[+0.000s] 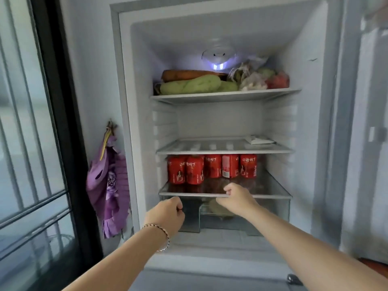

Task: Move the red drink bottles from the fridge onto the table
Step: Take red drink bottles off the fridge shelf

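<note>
Down on the lowest of the three shelves in the open white fridge, five red-wrapped drink bottles stand upright in a row on a clear glass shelf. Their tops are hidden behind the white-rimmed shelf above them. The two on the left sit nearer the front and overlap one another, while the other three line up further back, close side by side. Their red shows faintly mirrored in the glass beneath.

From where I stand, both of the person's bare arms reach in. The right hand is at the front rim of that glass shelf, thumb above the rim and curled fingers below it, so it appears to grip the rim, just in front of the bottles but not touching them. The left hand is balled into a loose fist with nothing visible in it. It sits just below the shelf's left front corner, and a thin beaded bracelet circles its wrist.

Each wrap carries a line of white Chinese characters near the top, too blurred for me to read. The fourth bottle shows a white barcode panel, and the rightmost has small vertical lettering that looks like "JUICE".
</note>
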`<state>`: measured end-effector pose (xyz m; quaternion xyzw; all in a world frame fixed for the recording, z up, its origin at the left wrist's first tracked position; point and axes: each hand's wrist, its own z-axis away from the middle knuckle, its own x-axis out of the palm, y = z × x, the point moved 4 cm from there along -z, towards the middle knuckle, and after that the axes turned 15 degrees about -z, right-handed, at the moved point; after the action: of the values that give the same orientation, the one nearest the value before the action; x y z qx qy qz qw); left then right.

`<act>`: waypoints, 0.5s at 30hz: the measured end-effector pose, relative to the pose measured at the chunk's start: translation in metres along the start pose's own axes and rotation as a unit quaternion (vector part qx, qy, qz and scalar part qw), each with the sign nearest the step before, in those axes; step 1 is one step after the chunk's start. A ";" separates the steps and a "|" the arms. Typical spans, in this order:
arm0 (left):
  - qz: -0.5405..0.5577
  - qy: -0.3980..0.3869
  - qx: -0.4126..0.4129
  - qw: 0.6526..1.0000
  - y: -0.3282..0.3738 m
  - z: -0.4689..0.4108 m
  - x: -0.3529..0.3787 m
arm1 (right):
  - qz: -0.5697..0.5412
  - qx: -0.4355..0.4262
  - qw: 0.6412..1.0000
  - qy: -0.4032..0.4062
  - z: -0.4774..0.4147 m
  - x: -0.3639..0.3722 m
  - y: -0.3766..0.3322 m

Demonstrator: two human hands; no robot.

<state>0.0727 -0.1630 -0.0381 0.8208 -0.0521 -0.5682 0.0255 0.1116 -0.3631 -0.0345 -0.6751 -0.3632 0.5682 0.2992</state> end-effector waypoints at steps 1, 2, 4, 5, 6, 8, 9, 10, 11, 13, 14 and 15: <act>-0.001 0.005 -0.009 1.000 -0.003 -0.019 0.004 | 0.004 -0.004 1.000 -0.008 -0.025 0.006 0.000; -0.005 0.011 -0.017 1.000 -0.007 -0.036 0.007 | 0.010 -0.010 1.000 -0.020 -0.049 0.013 -0.002; 0.003 0.018 -0.037 0.999 -0.014 -0.068 0.010 | -0.005 -0.043 0.998 -0.039 -0.094 0.029 -0.007; 0.018 0.019 -0.045 0.999 -0.017 -0.083 0.013 | -0.034 -0.064 0.996 -0.043 -0.114 0.039 -0.010; 0.034 0.018 -0.049 0.998 -0.020 -0.096 0.015 | -0.074 -0.075 0.994 -0.040 -0.133 0.048 -0.012; 0.058 0.018 -0.052 0.997 -0.024 -0.114 0.022 | -0.166 -0.066 0.984 -0.016 -0.163 0.068 -0.013; 0.064 0.017 -0.048 0.997 -0.025 -0.120 0.026 | -0.207 -0.057 0.977 0.002 -0.176 0.077 -0.011; 0.066 0.014 -0.041 0.997 -0.026 -0.124 0.030 | -0.240 -0.044 0.969 0.023 -0.187 0.085 -0.009; 0.068 0.013 -0.034 0.997 -0.027 -0.128 0.033 | -0.265 -0.035 0.962 0.048 -0.196 0.090 -0.007; 0.093 0.012 -0.034 0.995 -0.029 -0.132 0.037 | -0.271 -0.032 0.957 0.100 -0.206 0.095 -0.004; 0.115 0.017 -0.035 0.993 -0.031 -0.134 0.036 | -0.258 -0.033 0.958 0.119 -0.206 0.095 -0.004; 0.135 0.028 -0.033 0.990 -0.031 -0.134 0.035 | -0.248 -0.033 0.960 0.127 -0.203 0.095 -0.004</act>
<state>0.2123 -0.1381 -0.0260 0.8208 -0.1426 -0.5375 0.1307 0.3198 -0.2802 -0.0479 -0.6402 -0.4970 0.3727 0.4519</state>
